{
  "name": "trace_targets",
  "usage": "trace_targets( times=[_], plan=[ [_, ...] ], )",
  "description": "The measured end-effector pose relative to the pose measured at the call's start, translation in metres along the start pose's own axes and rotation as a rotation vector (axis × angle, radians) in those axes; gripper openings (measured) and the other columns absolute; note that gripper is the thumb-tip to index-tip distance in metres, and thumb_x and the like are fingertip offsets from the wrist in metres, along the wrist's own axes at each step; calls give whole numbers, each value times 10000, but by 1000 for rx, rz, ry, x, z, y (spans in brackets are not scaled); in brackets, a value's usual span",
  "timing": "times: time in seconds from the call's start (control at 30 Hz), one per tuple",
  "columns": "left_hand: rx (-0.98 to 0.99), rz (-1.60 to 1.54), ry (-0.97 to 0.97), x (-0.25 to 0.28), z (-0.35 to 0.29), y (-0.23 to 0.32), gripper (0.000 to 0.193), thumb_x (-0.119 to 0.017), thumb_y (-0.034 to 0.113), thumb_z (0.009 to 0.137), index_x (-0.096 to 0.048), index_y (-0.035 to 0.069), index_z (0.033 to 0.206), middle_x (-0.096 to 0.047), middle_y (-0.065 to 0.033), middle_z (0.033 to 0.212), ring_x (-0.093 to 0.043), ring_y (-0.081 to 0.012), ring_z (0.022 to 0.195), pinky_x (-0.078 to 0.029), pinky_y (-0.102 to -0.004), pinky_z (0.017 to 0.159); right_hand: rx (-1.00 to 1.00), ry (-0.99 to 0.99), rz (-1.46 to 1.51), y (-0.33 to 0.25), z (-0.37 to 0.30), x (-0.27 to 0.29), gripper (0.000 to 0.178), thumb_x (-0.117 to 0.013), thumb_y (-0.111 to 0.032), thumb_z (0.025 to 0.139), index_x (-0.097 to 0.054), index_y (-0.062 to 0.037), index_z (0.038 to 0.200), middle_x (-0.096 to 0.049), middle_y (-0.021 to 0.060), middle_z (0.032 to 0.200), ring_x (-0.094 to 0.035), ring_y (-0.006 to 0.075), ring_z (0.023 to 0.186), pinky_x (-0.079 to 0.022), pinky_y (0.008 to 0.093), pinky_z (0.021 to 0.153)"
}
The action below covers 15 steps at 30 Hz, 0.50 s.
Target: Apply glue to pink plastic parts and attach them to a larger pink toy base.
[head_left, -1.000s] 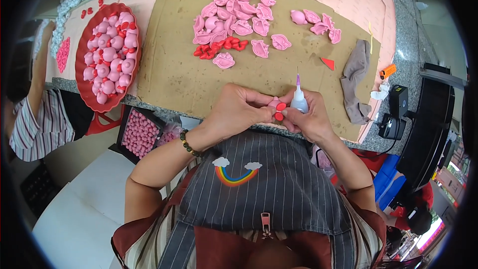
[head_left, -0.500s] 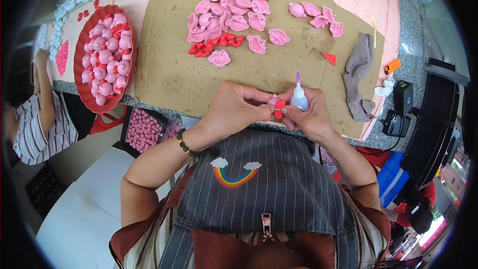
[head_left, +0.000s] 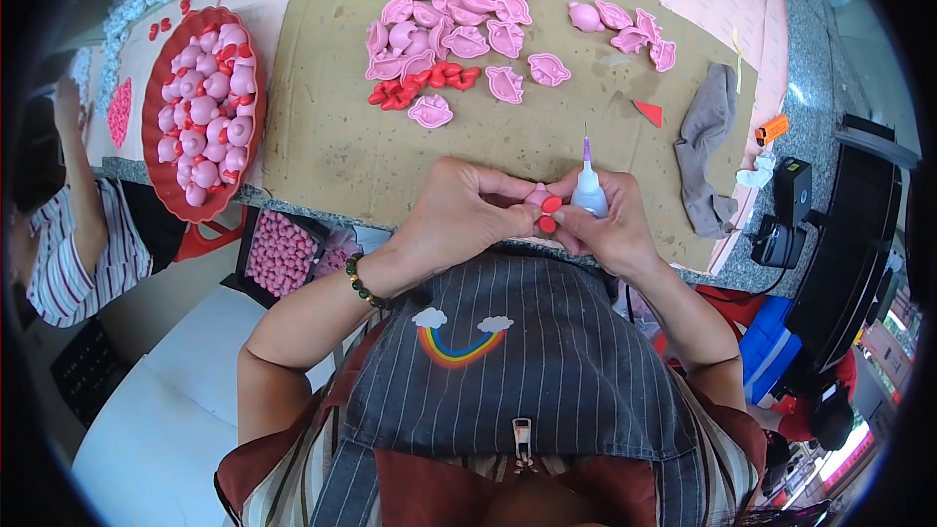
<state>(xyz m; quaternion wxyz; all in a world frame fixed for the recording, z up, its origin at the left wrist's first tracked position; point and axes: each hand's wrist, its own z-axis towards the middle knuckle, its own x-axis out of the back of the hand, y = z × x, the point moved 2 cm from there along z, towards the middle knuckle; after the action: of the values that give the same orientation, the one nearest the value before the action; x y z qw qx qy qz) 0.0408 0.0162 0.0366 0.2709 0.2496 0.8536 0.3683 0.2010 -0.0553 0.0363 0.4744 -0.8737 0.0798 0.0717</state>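
Left hand (head_left: 459, 215) curled nearly shut, fingertips pinched on a small pink toy piece (head_left: 538, 197) with red bits (head_left: 550, 205) at its front, held just above the near edge of the bench (head_left: 322, 151). Right hand (head_left: 610, 224) closed as well, fingers wrapped round a small glue bottle (head_left: 590, 197) with a thin purple nozzle pointing up and away, thumb side pressed against the same pink piece. Both hands touching each other at the fingertips, knuckles toward the camera, close in front of the striped apron. Left forearm coming up from lower left, a dark bead bracelet (head_left: 363, 283) at the wrist; right forearm coming up from lower right, elbow bent and tucked beside the body. Farther out on the brown cardboard sheet (head_left: 332, 59), a loose heap of pink moulded shells (head_left: 459, 24), with a cluster of small red parts (head_left: 420, 85) just beside it and a few more pink shells (head_left: 630, 27) well apart to the right. At left, a red oval basket (head_left: 159, 171) full of pink rounded toys. At right, a grey rag (head_left: 705, 141) lying on the cardboard, near a small red triangle (head_left: 649, 113). Below the bench edge, a dark crate (head_left: 283, 252) of pink pieces. At far left, another person in a striped sleeve (head_left: 68, 268).
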Motion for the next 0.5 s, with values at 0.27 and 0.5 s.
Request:
trace_targets(
  times=[0.27,0.5],
  plan=[
    [-1,11,5,1,1,0,223,-666,10,795,-646,-58,1007,-675,-128,860,-642,-116,758,-536,-231,687,4,2,-5,-1,1,0,123,-556,59,801,-560,35,922,-600,86,698,-494,80,475,-323,200,381],
    [-97,-234,-62,3,-2,-8,332,-609,28,840,-537,-54,1153,-643,-110,949,-631,-136,820,-523,-262,742,6,-35,257,-4,4,3,123,-627,18,795,-562,30,899,-596,85,684,-485,89,455,-324,201,375]
  ],
)
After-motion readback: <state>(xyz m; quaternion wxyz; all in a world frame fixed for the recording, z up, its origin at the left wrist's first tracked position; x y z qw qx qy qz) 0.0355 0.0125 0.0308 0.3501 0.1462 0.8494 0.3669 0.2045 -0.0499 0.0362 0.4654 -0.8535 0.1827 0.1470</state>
